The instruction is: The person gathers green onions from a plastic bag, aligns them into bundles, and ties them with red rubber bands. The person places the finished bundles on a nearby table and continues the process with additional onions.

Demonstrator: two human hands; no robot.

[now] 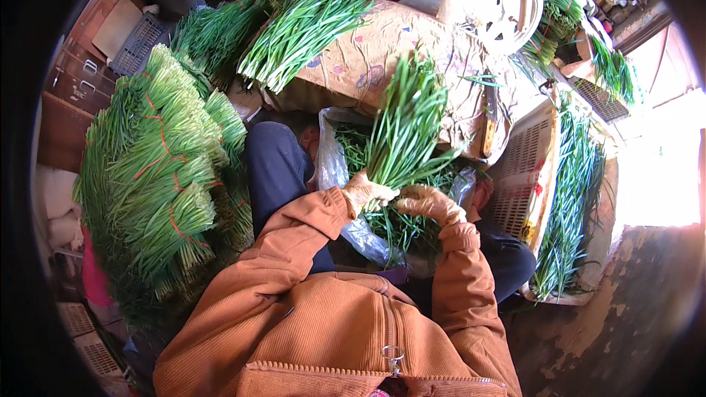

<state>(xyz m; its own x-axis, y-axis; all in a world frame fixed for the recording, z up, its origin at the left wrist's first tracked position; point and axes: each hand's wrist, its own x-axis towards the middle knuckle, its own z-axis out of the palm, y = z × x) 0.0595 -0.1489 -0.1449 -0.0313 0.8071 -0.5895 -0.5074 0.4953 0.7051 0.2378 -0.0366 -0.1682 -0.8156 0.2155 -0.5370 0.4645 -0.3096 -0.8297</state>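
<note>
My left hand [365,195], in a pale thin glove, grips a bunch of garlic chives [409,121] by its lower end. The leaves fan upward and away from me. Close to its right, my right hand [432,204], gloved too, has its fingers curled in toward the bunch's base; what they pinch, if anything, is too small to make out. Beneath both hands a clear plastic bag [334,151] lies open between my legs, with loose green leaves [401,231] in it.
Tied chive bundles [158,169] are heaped at my left. A loose pile [305,33] lies on the cloth-covered surface [382,37] ahead, where a wooden-handled knife [488,132] rests at the right. On my right stands a plastic crate [521,176] of chives.
</note>
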